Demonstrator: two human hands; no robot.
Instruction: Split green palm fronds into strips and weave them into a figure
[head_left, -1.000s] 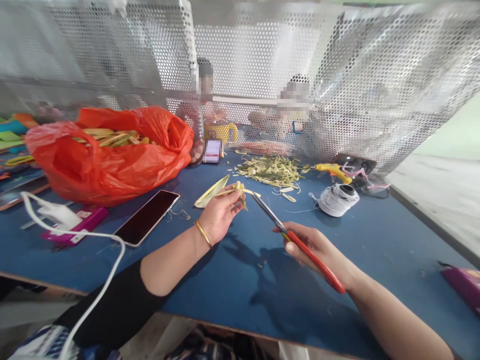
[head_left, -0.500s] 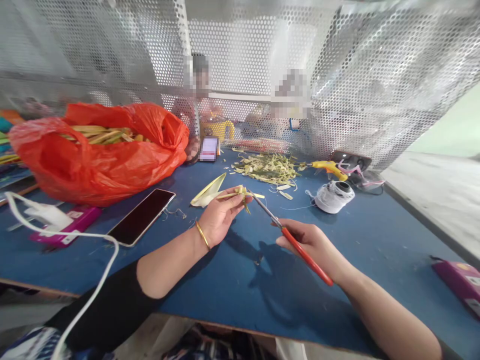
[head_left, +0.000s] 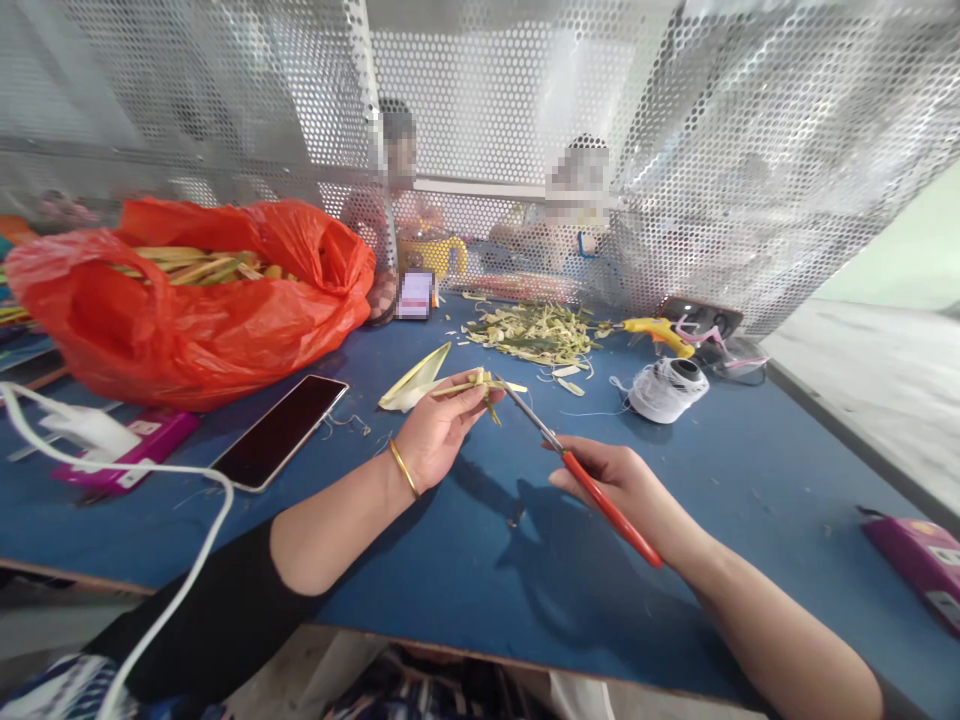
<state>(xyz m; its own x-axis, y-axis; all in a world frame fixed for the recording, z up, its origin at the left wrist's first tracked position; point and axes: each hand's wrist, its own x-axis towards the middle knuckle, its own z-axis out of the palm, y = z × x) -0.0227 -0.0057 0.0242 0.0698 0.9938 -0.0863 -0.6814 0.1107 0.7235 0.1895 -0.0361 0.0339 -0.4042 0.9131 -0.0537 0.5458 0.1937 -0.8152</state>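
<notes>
Above the middle of the blue table, my left hand (head_left: 442, 430) pinches a small folded piece of pale green leaf (head_left: 482, 380) between thumb and fingers. A larger pale leaf (head_left: 416, 380) lies just behind that hand. My right hand (head_left: 611, 480) is closed around scissors with red handles (head_left: 609, 505). Their metal blades point up and left, with the tips beside the folded piece at my left fingertips. A heap of leaf scraps (head_left: 536, 333) lies farther back.
A red plastic bag (head_left: 225, 340) of leaf strips stands at the left, behind a phone (head_left: 285, 432) and a purple power strip (head_left: 142, 455). To the right are a white thread spool (head_left: 667, 390) and a yellow glue gun (head_left: 660, 333). People sit behind a perforated screen (head_left: 480, 110).
The camera view has shifted slightly. Both hands keep nearly the same pose, with the scissor tips still beside the folded leaf piece.
</notes>
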